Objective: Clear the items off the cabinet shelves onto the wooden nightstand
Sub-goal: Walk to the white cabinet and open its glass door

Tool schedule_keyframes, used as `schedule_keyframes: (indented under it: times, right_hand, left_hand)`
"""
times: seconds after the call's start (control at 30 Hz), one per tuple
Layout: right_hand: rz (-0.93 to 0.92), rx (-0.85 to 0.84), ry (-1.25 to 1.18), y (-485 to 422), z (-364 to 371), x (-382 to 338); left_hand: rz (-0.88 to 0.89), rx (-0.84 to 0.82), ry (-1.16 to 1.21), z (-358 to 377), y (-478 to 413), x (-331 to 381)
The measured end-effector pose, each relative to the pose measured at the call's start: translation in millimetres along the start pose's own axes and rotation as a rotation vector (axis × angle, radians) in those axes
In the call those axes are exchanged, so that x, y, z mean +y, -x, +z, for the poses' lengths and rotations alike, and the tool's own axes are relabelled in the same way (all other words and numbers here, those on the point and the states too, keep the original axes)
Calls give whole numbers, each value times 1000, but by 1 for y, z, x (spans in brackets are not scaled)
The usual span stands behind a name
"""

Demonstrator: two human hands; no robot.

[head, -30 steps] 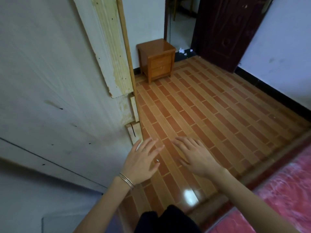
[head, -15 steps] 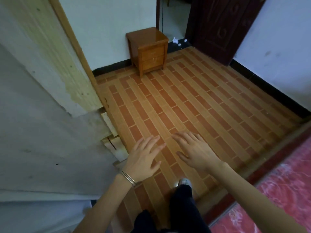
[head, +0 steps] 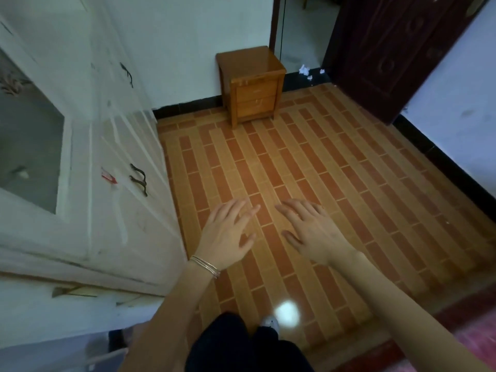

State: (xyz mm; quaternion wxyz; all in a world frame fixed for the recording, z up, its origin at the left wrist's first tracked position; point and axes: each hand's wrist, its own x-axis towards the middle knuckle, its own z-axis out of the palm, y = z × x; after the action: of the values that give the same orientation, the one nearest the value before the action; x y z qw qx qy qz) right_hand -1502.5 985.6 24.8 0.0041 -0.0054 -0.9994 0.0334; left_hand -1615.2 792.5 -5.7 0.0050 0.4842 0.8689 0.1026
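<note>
Since I carry nothing, my two hands hang out in front of me over the floor [head: 349,170]. My left hand [head: 228,232] and right hand [head: 314,233] are both palm down, fingers spread and loose, near each other but not touching. I judge they are free like this because the clearing has not begun: I will need them empty for the cabinet [head: 88,210], which runs along the floor's left edge just beside my left arm.

Its doors look shut, though that side is blurred. I count two dark handles [head: 139,178] close together and one glass pane [head: 29,146]. Something pale shows behind the pane, but I cannot tell what, nor how many items the shelves hold.

One nightstand [head: 251,84] stands at the floor's far edge, backed against the wall beside the doorway and well apart from the cabinet — so each item probably means a walk across the floor. It has two drawers [head: 256,98], both closed.

A few thin bangles [head: 205,265] sit on my left wrist. A few paper scraps [head: 304,69] lie past the nightstand, near the one dark door [head: 389,49].
</note>
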Motion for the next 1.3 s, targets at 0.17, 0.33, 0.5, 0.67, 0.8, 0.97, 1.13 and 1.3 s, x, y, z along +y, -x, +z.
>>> schedule_keyframes:
  times: [0.17,0.33,0.5,0.67,0.8,0.97,1.13,1.3]
  right_hand:
    - [-36,24,-66,-42,2,32]
    - [-98,-11,-30,-104,3,61]
    - [-186,-7,21,-190,-12,82]
    - [-281,38,46,-277,-30,90]
    - [-343,65,4,-332,-35,93]
    - [-515,64,11,-397,-28,109]
    - [-690,54,-13,-459,-33,140]
    - [-830,38,33,-519,-53,168]
  left_hand:
    - [-69,-12,-51,-3,-33,-21]
    - [-155,36,-74,-10,-69,-61]
    - [-234,94,-83,-24,-123,-101]
    - [-292,145,-109,-42,-162,-151]
    - [-407,163,-151,-54,-180,-185]
    - [-576,179,-202,-59,-204,-205]
    - [-748,202,-258,-64,-247,-206]
    - [-873,255,-266,-81,-299,-201]
